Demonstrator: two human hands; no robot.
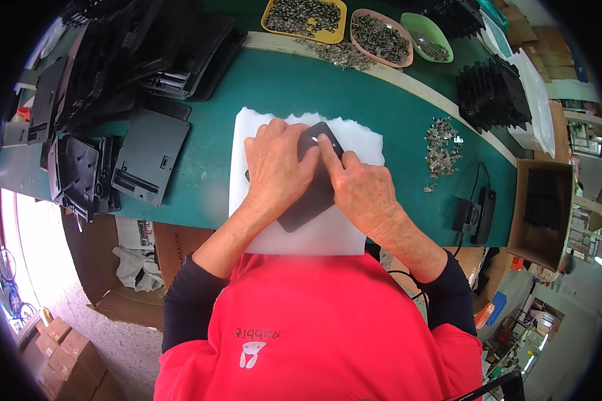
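Observation:
A flat black plastic panel (308,208) lies slantwise on a white foam sheet (247,127) in front of me. My left hand (277,164) is closed over the panel's left side and covers much of it. My right hand (364,190) rests on its right edge, the index finger pressed near the far end and the other fingers curled. Small bright spots show beside that fingertip; whether a tiny part lies under it is hidden.
Black plastic casings (154,150) and tall stacks stand at the left. Small metal parts fill a yellow tray (341,27), a pink tray (381,37) and a green bowl (428,37). Loose metal pieces (443,147) and a black power adapter (486,210) lie right.

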